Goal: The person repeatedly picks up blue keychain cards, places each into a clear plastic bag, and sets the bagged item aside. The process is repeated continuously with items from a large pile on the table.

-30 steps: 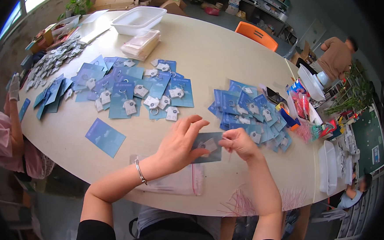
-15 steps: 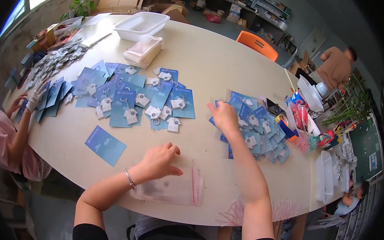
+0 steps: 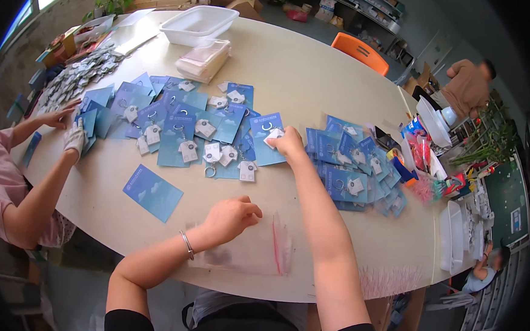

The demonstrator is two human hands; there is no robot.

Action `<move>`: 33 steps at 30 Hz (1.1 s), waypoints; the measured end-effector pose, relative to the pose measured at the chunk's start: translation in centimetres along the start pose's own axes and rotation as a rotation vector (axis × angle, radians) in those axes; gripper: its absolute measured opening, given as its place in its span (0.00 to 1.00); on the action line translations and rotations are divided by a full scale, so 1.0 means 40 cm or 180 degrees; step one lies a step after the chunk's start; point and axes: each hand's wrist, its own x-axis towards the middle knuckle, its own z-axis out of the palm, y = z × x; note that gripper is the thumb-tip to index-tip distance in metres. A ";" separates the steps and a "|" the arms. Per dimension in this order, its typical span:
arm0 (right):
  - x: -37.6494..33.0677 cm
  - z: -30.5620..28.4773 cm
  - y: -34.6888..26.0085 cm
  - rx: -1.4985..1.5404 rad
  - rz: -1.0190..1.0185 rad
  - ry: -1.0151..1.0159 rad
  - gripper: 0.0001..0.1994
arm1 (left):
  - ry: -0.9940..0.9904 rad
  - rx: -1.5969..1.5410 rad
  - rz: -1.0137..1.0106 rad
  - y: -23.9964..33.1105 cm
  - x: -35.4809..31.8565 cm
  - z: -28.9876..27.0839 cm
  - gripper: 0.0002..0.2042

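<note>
Card (image 3: 265, 150) with one white charm (image 3: 273, 136) clipped on, held at the right edge of the left pile (image 3: 169, 135). Its right side is pinched by the fingertips of the right hand (image 3: 286, 142), by which the charm is partly covered; gripped at this side, the print is left in view and the charm is presumably kept from swinging. By the left hand (image 3: 235, 217) nothing is seen to be grasped: its fingers are loosely bent above a clear bag (image 3: 246, 254). The bag is laid flat near the table's (image 3: 308, 72) edge, apparently so that it can be reached by both hands. The right pile (image 3: 353, 172) is set well apart from the left, probably so that the two are not mixed.

Counted: one card in the grasp; one loose card (image 3: 153, 193), without a charm, lying alone; two large piles, in which the cards overlap too closely for a sure count; one stack of bags (image 3: 204, 61), placed just beside one tub (image 3: 199, 27) at the far side; one orange chair (image 3: 360, 51) beyond. At the left, two hands of a co-worker, one gloved (image 3: 74, 139) and one bare (image 3: 60, 117), are held by further cards.
</note>
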 end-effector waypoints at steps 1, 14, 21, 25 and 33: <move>-0.014 -0.011 0.029 0.0582 -0.0127 0.0055 0.23 | -0.0018 -0.0178 -0.0115 -0.006 0.001 0.004 0.06; -0.402 -0.288 0.222 0.1786 -0.0047 -0.2112 0.28 | -0.0063 -0.1099 -0.0847 -0.010 0.015 -0.012 0.10; -0.410 -0.286 0.212 0.1692 -0.0166 -0.2434 0.27 | -0.0101 -0.0597 -0.0739 0.008 0.013 -0.028 0.10; -0.397 -0.269 0.198 0.1469 -0.0276 -0.2446 0.26 | 0.0147 -0.0551 0.0115 -0.011 0.016 -0.019 0.08; -0.381 -0.270 0.186 0.1667 -0.0206 -0.2382 0.27 | 0.0124 -0.0749 -0.0480 -0.007 0.015 -0.025 0.09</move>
